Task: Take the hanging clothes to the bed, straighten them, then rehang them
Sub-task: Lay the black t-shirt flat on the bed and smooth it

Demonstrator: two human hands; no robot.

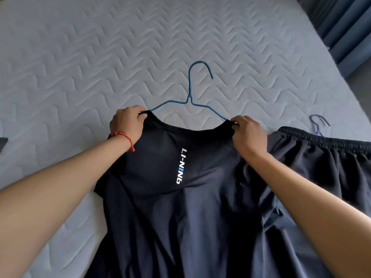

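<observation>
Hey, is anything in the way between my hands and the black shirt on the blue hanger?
Nothing visible. The left hand and right hand each already pinch the neckline of the black shirt, one at each end of the blue hanger. The dark shorts lie beside the shirt to its right on the mattress.

1. A shirt [180, 197] lies on the mattress [80, 57]; a hanger [189, 99] emerges beyond its collar;
2. the left hand [126, 123] and right hand [249, 135] grip the collar's ends;
3. shorts [321, 167] lie right of the shirt; a second hanger [319, 123] lies behind them.
</observation>
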